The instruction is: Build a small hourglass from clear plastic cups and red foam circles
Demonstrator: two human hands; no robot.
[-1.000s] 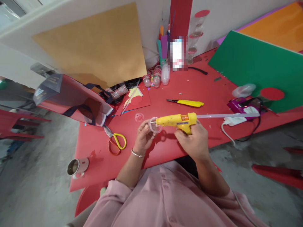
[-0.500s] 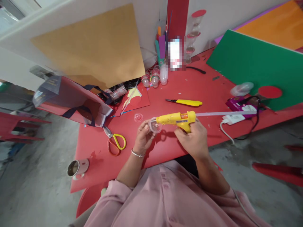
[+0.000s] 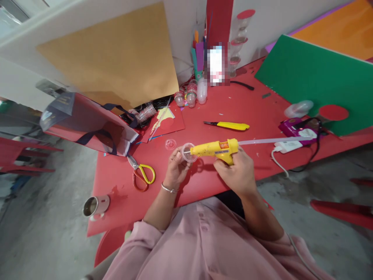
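My left hand (image 3: 176, 166) is closed around a small clear plastic cup (image 3: 186, 157), its round rim facing up toward me. In my right hand (image 3: 237, 171) is a yellow hot glue gun (image 3: 212, 148), its nozzle pointing left over the cup's opening. A long translucent glue stick (image 3: 268, 140) sticks out of the gun's back end. Just behind my left hand, a clear round plastic piece (image 3: 170, 144) with a red centre lies on the table. Farther back rests a yellow utility knife (image 3: 230, 125).
On the red table (image 3: 125, 206) are scissors (image 3: 141, 177), a metal mug (image 3: 96, 205) at the left edge, and a paper bag (image 3: 96, 128). Stacked plastic cups (image 3: 191, 95) stand at the back. A purple box (image 3: 294, 128) with a white plug and cords sits right, near green board (image 3: 320, 81).
The glue gun has shifted slightly left, and its nozzle now reaches farther over the cup. The cup has tipped so its opening faces up more.
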